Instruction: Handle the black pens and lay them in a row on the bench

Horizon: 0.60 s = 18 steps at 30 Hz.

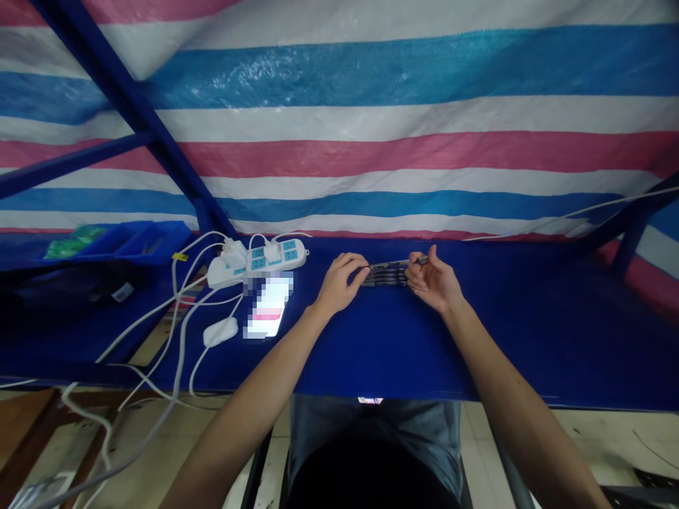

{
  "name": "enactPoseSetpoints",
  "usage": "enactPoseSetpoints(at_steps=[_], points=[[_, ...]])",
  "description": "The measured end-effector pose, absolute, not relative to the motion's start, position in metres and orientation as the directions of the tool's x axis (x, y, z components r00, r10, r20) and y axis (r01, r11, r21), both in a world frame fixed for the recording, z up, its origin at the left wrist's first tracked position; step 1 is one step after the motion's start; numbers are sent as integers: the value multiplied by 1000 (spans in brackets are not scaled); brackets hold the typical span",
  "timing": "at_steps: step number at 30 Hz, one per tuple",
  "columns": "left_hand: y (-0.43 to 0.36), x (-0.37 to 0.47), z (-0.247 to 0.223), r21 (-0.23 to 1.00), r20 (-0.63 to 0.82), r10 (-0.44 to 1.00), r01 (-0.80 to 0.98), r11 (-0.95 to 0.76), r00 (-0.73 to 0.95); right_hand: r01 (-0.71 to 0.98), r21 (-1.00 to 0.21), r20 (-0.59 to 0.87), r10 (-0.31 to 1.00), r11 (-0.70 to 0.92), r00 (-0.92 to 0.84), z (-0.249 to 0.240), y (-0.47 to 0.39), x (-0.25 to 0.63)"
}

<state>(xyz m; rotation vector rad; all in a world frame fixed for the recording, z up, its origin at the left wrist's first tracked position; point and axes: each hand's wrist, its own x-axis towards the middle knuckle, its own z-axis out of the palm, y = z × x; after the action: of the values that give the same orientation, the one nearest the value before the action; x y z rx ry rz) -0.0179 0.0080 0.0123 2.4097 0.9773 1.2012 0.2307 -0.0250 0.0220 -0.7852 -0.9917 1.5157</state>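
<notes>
Several slim, dark, pen-like metallic rods [390, 276] lie side by side between my hands on the blue tabletop; their exact kind is too small to tell. My left hand [342, 281] has its fingers closed at the left ends of the rods. Palm turned up and thumb raised, my right hand [433, 281] curls its fingers around the right end of the farthest rod [390, 265]. That rod is slightly tilted, its right end higher. My right fingers cover the right ends of the others.
A white power strip [257, 261] with plugs and trailing cables stands left of my hands. Nearer are a lit phone [269, 307] and a white adapter [221, 331]. Blue trays [151, 240] sit far left. A striped tarp [371, 159] hangs behind the table.
</notes>
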Motion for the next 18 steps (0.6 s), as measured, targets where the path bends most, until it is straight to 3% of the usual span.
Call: enactPoseSetpoints(at_steps=[10,18], points=[[10,-17,12,539,588,714,475,-696,379,-339,-941,23,997,-3,-73,19,-22,225],[12,-16,10,550,609,714,464,-694,345,-423,-906,12,997,-19,-70,15,-19,225]])
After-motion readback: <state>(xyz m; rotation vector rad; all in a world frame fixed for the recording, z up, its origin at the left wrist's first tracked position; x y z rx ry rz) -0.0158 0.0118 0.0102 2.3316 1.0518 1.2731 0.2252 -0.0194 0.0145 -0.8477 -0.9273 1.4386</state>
